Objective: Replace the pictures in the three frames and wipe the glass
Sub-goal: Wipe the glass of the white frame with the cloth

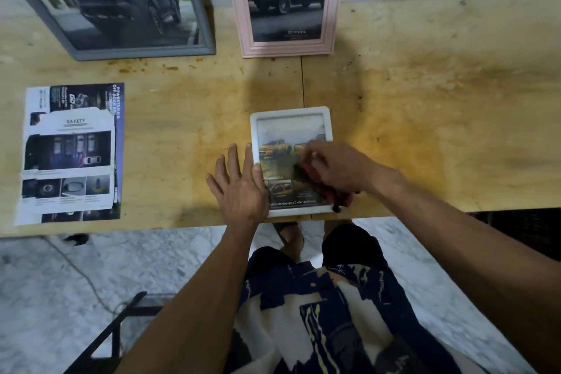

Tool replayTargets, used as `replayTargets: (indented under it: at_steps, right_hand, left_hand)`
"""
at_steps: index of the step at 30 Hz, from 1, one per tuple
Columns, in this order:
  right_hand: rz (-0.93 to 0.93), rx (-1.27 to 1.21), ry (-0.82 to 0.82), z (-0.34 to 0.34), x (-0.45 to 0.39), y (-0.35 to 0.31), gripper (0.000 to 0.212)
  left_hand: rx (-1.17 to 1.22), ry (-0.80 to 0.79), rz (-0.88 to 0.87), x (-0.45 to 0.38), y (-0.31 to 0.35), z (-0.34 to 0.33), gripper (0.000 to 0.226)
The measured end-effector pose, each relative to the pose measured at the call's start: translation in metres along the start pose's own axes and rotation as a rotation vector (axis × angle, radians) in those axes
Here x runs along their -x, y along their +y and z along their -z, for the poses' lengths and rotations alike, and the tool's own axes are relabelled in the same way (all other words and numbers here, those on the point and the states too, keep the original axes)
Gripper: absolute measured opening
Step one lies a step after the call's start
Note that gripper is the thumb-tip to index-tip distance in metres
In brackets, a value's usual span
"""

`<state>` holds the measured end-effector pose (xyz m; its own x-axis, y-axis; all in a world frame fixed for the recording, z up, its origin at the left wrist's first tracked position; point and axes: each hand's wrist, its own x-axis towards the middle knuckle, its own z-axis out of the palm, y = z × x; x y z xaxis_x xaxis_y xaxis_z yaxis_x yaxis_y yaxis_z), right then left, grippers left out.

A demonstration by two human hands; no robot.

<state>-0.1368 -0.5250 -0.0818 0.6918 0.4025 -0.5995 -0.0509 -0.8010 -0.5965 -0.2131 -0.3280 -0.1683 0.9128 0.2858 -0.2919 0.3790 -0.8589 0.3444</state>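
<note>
A small white frame lies flat near the table's front edge, with a picture of yellow trucks under its glass. My left hand rests flat with spread fingers on the frame's left edge. My right hand is closed around a dark red cloth pressed on the glass at the frame's right side. A grey frame and a pink arched frame lean against the wall at the back, each holding a picture of a dark pickup truck.
Loose printed pages lie stacked at the table's left. The wooden table is stained yellow. Below its front edge are a marble floor, a cable and a dark chair frame. My patterned shorts fill the bottom middle.
</note>
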Motion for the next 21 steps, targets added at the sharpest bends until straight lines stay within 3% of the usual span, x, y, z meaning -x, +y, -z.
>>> replayTargets:
  at_steps: [2, 5, 7, 9, 12, 14, 17, 21]
  right_hand:
    - [-0.021, -0.230, 0.295, 0.006, -0.012, 0.006, 0.017]
    - [-0.087, -0.216, 0.614, -0.002, -0.034, 0.021, 0.018]
    - [-0.104, -0.077, 0.728, -0.013, -0.040, 0.025, 0.022]
    - [-0.041, 0.239, 0.828, -0.025, -0.035, 0.021, 0.028]
    - [0.141, 0.552, 0.772, -0.046, -0.026, 0.024, 0.040]
    - [0.167, 0.632, 0.696, -0.057, -0.028, 0.037, 0.041]
    - [0.068, 0.627, 0.640, -0.058, -0.040, 0.041, 0.050]
    - [0.037, 0.439, 0.607, -0.057, -0.055, 0.017, 0.067]
  left_hand:
    - [-0.002, -0.002, 0.000, 0.000, 0.000, 0.000, 0.050]
    - [-0.007, 0.002, -0.009, 0.000, -0.001, 0.000, 0.050]
    - [-0.008, 0.006, -0.012, 0.000, -0.001, 0.000, 0.050]
    - [-0.015, 0.005, -0.011, -0.001, -0.002, 0.000, 0.050]
    - [-0.027, 0.013, -0.005, -0.002, -0.002, -0.002, 0.050]
    - [-0.030, 0.022, -0.009, -0.002, -0.003, -0.003, 0.049]
    - [-0.032, 0.027, -0.015, -0.003, -0.003, -0.005, 0.049]
    - [-0.057, 0.066, -0.018, -0.003, -0.004, -0.007, 0.048]
